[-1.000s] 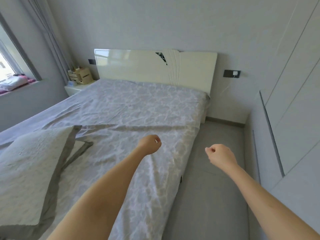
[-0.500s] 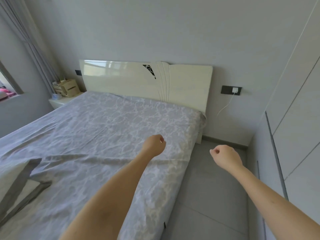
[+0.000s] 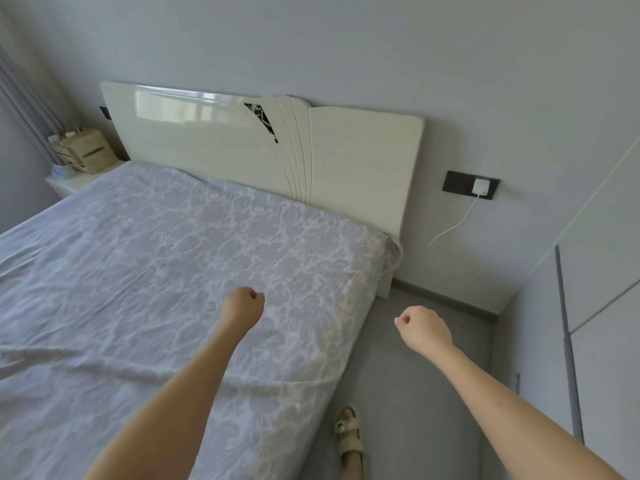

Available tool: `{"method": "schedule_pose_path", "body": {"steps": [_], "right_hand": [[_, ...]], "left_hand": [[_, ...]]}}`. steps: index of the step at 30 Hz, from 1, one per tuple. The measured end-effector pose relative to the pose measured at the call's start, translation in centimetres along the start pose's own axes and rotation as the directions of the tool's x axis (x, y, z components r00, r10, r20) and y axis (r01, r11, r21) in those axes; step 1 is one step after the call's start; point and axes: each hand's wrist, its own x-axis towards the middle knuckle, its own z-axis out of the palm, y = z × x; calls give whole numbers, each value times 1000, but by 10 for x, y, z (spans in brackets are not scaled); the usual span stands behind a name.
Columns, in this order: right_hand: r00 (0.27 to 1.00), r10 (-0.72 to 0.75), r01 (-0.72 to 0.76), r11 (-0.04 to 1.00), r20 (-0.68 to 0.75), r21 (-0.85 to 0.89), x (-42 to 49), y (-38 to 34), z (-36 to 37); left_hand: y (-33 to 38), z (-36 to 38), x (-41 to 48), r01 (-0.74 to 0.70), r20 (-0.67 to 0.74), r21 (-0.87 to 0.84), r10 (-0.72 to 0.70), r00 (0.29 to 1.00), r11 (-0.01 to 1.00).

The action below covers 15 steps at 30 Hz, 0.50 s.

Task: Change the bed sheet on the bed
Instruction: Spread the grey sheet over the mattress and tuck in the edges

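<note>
The view has moved up the bed's side toward the headboard [image 3: 363, 161], and the pillow is now out of sight. The left hand [image 3: 242, 304] and right hand [image 3: 424, 327] are empty fists. The patterned bed sheet [image 3: 173, 265] covers the mattress; its near head corner is probably the next thing to untuck.

Bright daylight, wide-angle edge distortion
</note>
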Motion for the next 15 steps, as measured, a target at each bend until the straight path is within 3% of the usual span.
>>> {"method": "schedule_pose_path", "body": {"steps": [6,12,15], "right_hand": [[994,104,-105,993,14,57,157,4,-6],[973,220,-226,969,63,104,286,14,1],[962,254,-269,946,98,181,347,20,17]], "left_hand": [[77,75,166,154,112,-193,-134,985,969],[150,162,291,424,300,-388,-323,898,818],[171,204,345,479,327,-381,-369,870,791]]}}
